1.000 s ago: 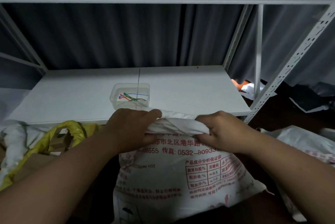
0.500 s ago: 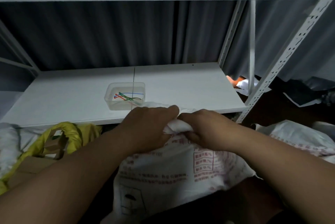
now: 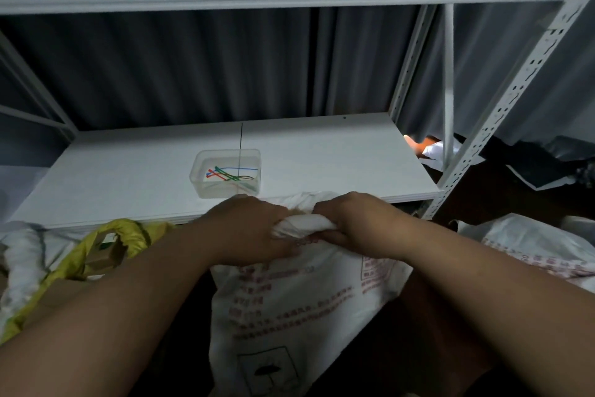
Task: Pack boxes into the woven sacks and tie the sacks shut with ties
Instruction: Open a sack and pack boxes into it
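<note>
White woven sack, red print, soft and creased, stands at 6 o'clock below the shelf edge. Mouth bunched into a twisted roll; left hand and right hand both clench it, knuckles near touching. At 12 o'clock: clear plastic tub with thin coloured ties. At 9 o'clock: yellow sack around a cardboard box.

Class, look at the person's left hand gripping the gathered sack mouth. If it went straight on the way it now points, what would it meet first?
The left hand points rightward along the white sack's bunched mouth, so it would most likely meet the right hand, which grips the same bunch close by. Depth is hard to judge.
</note>
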